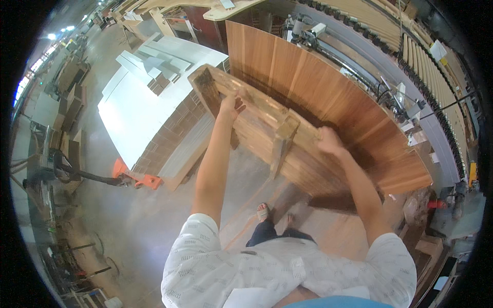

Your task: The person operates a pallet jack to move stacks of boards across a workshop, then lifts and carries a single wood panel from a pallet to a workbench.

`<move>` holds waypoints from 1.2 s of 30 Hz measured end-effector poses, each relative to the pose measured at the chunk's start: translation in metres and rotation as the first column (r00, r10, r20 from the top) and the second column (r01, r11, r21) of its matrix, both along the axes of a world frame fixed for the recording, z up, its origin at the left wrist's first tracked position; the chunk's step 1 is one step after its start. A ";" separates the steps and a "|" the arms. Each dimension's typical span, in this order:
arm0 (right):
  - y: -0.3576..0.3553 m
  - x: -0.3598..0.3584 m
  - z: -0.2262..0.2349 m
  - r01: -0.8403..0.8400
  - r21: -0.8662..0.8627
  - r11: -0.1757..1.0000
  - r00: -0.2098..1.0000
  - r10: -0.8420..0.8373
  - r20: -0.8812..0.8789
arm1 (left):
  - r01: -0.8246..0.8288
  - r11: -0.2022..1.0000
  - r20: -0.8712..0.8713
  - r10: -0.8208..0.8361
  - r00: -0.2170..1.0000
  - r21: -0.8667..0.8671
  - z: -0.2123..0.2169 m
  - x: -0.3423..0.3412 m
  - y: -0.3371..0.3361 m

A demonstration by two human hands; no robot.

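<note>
- Hands: left hand (232, 104) and right hand (328, 140) both grip the wooden pallet (257, 123), held tilted against the brown board stack (328, 87).
- Better to keep both grips level and feet clear beneath.

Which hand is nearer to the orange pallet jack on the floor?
The left hand. It grips the wooden pallet on the side toward the orange pallet jack; the right hand holds the pallet's far side, farther away.
</note>
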State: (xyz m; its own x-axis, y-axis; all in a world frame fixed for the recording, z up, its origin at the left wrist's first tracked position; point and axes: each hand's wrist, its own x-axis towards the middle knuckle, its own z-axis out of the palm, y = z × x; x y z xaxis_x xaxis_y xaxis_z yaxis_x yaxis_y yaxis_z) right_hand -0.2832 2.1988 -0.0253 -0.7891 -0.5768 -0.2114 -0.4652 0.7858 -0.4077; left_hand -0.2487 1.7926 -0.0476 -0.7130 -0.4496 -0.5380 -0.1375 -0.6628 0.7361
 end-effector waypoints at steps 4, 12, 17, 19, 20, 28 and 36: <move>0.045 -0.015 0.001 -0.026 -0.114 0.993 0.985 0.006 -0.170 | 0.058 0.980 0.012 -0.056 0.998 -0.189 -0.022 0.080 0.044; 0.095 -0.073 0.001 -0.035 -0.034 0.999 0.965 0.025 -0.260 | 0.058 0.986 0.751 -0.157 0.641 0.157 -0.227 0.392 0.131; 0.057 -0.041 -0.011 0.059 -0.162 0.985 0.834 -0.137 -0.535 | -0.089 0.977 0.826 -0.112 0.552 0.192 -0.226 0.546 0.127; 0.065 -0.044 -0.016 0.039 -0.159 0.986 0.824 -0.122 -0.553 | -0.052 0.991 0.803 0.131 0.581 -0.124 -0.226 0.549 0.133; 0.063 -0.041 -0.008 0.001 -0.131 0.991 0.755 -0.086 -0.650 | -0.103 0.930 0.748 0.346 0.567 -0.353 -0.215 0.539 0.138; 0.069 -0.024 -0.051 0.236 -0.044 0.971 0.584 -0.178 -0.792 | -0.060 0.778 0.606 0.533 0.590 -0.626 -0.117 0.514 0.162; -0.129 0.067 -0.032 0.072 -0.271 0.960 0.593 -0.260 -0.762 | -0.245 0.796 0.439 0.529 0.726 -0.554 -0.055 0.564 0.132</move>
